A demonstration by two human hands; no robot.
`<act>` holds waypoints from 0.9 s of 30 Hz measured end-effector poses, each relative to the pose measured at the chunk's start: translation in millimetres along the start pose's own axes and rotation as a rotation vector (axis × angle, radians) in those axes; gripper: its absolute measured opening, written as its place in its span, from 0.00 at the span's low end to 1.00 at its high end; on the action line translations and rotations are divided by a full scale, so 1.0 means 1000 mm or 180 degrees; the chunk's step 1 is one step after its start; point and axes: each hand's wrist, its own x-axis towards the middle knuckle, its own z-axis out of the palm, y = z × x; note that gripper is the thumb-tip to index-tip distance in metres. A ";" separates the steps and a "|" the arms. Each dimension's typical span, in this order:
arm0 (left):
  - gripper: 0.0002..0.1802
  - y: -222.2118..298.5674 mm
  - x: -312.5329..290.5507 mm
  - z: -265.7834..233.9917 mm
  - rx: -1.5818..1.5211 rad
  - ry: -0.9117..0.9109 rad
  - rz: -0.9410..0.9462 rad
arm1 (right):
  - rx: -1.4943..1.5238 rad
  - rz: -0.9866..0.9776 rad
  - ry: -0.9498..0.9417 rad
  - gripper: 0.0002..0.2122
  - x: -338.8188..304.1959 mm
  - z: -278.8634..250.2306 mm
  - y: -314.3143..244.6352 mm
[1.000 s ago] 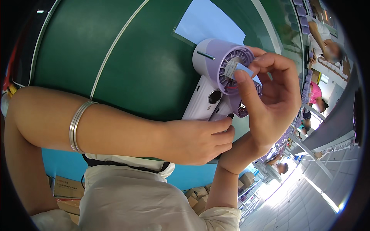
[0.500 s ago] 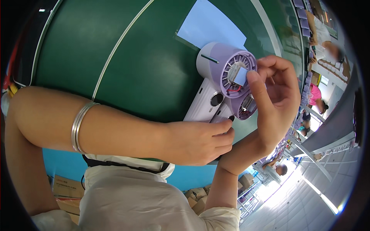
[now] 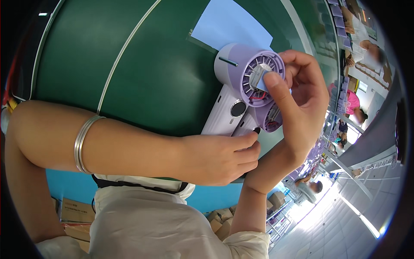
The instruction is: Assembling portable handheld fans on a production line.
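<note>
Two lilac handheld fans lie side by side, heads toward the right. The upper fan [image 3: 236, 64] shows its open round end, with ribs, a metal-looking centre part and a red wire. My right hand [image 3: 304, 93] is closed there. Its thumb presses a small pale blue pad [image 3: 261, 84] against the centre, and its curled fingers are by the rim. The lower fan [image 3: 271, 116] sits partly behind my right wrist. My left hand [image 3: 228, 157] is closed at this lower fan's handle, which it mostly hides. A short dark rod [image 3: 228, 61] rests against the upper fan's side.
A pale blue sheet [image 3: 233, 23] lies on the green table [image 3: 164, 60] behind the fans. A white line crosses the mat at left. Cardboard boxes [image 3: 222, 218] stand below the table edge. Other people work along a line with purple parts at far right.
Both hands and the fans have shifted slightly left in the picture. My right thumb has moved further over the pad, which now shows less.
</note>
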 end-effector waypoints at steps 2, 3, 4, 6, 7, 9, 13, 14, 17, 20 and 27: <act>0.15 0.001 0.000 0.000 0.0014 -0.0011 0.0012 | -0.0061 0.0133 0.0012 0.14 -0.001 0.000 -0.001; 0.14 0.001 0.001 0.000 -0.0019 0.0011 -0.0020 | -0.0059 0.0131 0.0011 0.14 -0.001 0.002 -0.001; 0.14 0.002 0.001 0.000 -0.0059 0.0039 -0.0040 | 0.0132 0.0208 0.0169 0.14 -0.001 0.005 -0.002; 0.14 0.002 -0.001 0.000 -0.0039 0.0018 -0.0021 | 0.0318 0.0288 0.0340 0.13 -0.001 0.010 0.000; 0.14 0.002 -0.001 0.000 -0.0006 -0.0012 -0.0022 | 0.0238 0.0156 0.0333 0.13 0.000 0.011 0.003; 0.14 0.001 0.000 0.001 -0.0009 0.0011 -0.0018 | -0.0232 -0.0003 -0.0016 0.12 -0.002 0.004 0.002; 0.14 0.002 0.001 -0.001 -0.0066 0.0031 -0.0042 | -0.0263 0.0196 0.0031 0.12 -0.001 0.008 -0.002; 0.14 0.001 0.000 -0.001 -0.0077 0.0037 -0.0028 | -0.0024 0.0202 0.0319 0.12 0.001 0.015 0.000; 0.14 -0.001 -0.001 -0.001 -0.0051 -0.0050 -0.0011 | -0.0153 0.0252 0.0231 0.10 0.000 0.013 -0.001; 0.14 -0.002 0.001 -0.001 -0.0044 0.0028 -0.0028 | -0.0237 0.0124 0.0437 0.08 0.001 0.015 0.001; 0.14 -0.003 0.000 -0.003 -0.0091 -0.0027 0.0113 | 0.0495 -0.0089 0.1036 0.10 0.002 -0.011 0.017</act>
